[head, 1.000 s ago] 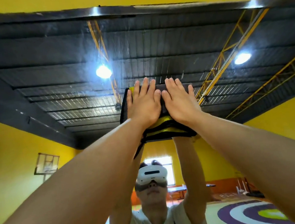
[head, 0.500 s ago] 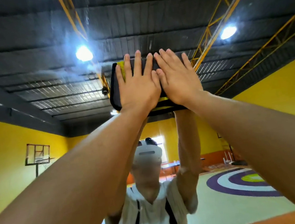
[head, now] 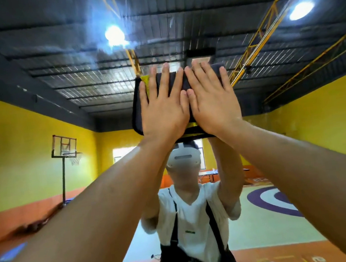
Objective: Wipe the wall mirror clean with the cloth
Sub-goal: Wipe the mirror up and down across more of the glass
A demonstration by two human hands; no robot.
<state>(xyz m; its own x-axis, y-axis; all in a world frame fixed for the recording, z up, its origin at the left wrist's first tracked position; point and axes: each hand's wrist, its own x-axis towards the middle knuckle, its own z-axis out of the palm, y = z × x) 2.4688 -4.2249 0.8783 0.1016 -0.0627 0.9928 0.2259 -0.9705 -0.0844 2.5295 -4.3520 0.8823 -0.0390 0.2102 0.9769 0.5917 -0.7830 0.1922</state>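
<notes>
Evidently the wipe was well under way but far from finished. Both hands lay flat on the folded cloth, holding it against the wall mirror. The left hand and the right hand sat side by side, inner edges touching, fingers straight, a little spread and pointing up. Neither hand pinched or curled round the cloth. It was dark with yellow stripes, and it showed past the outer edge of the left hand, between the fingers and under the heels of both palms.

Above the fingertips the glass carried pale, hazy streaks around the reflected lamp, so I judged that stretch smeared rather than clean. Below the wrists the glass showed only the person's own reflection, and I could not tell whether it had been wiped. Most of the mirror seemed left to do.

A second earlier the cloth had been high up, close under the mirror's top edge, with its lower part hanging bunched beneath the wrists. By now that edge had gone out of view, the hands and cloth had come down to just over the reflected head, and the cloth lay flatter under the palms.
</notes>
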